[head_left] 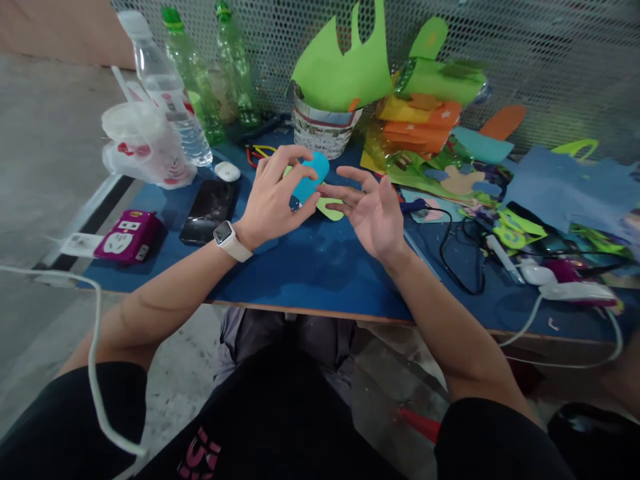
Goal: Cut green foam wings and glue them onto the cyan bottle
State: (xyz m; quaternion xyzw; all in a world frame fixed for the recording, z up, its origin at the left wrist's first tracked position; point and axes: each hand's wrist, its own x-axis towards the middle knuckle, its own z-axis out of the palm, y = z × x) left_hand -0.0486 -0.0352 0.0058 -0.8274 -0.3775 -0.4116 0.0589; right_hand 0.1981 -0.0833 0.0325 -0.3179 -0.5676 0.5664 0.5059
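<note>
The person wore a black T-shirt (290,413) across the bottom middle of the frame. Its short sleeves, the left sleeve (75,427) at lower left and the right sleeve (490,440) at lower right, were equally black. A blocky pink print (200,457) marked the front near the bottom edge, left of centre. Creased grey trousers (230,340) showed just below the centre. Left of centre, a smartwatch (223,233) with a dark, squarish face had a white band (237,251) around the wrist behind the ungloved left hand (277,197).

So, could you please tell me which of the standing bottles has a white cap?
The clear bottle, leftmost of the three; the two green bottles have green caps.
</note>
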